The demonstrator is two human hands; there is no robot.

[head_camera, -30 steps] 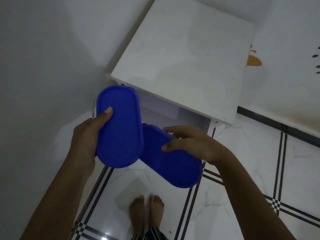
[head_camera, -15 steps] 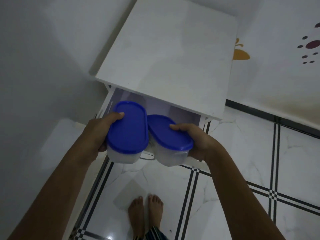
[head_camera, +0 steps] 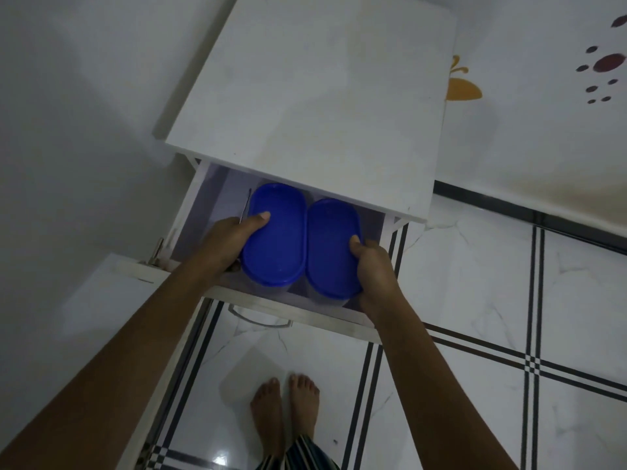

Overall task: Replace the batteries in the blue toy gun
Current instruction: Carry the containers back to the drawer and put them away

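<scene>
Blue toy gun is nowhere in my sight at this moment. What the person handles instead is a pair of oval tubs with blue lids, lying side by side inside the open drawer (head_camera: 298,312) of a white cabinet (head_camera: 315,96).

The left hand (head_camera: 227,242) has its grip closed round the left tub (head_camera: 274,232) from the outer side, thumb flat on the lid and the fingers curled under the rim out of view. The right hand (head_camera: 373,269) grips the right tub (head_camera: 330,247) at its near outer corner, thumb pressed on the lid's edge. The two lids run parallel, their long sides touching or very nearly. Both tubs are down between the drawer walls, the far end of each partly under the cabinet top. Their clear bodies show only faintly below the lids, and I cannot tell what is in them.

A thin metal strip (head_camera: 245,206) stands up just beside the left hand's fingers; whether the hand holds it I cannot say. The drawer front carries a curved metal handle (head_camera: 259,318).

Below the drawer, the person's bare feet (head_camera: 285,412) stand together on a white tiled floor (head_camera: 475,300) crossed by dark lines, with a bit of striped cloth (head_camera: 305,452) at the bottom edge. On the pale surface to the right of the cabinet are an orange mark (head_camera: 463,88) and some dark red spots (head_camera: 607,66).
</scene>
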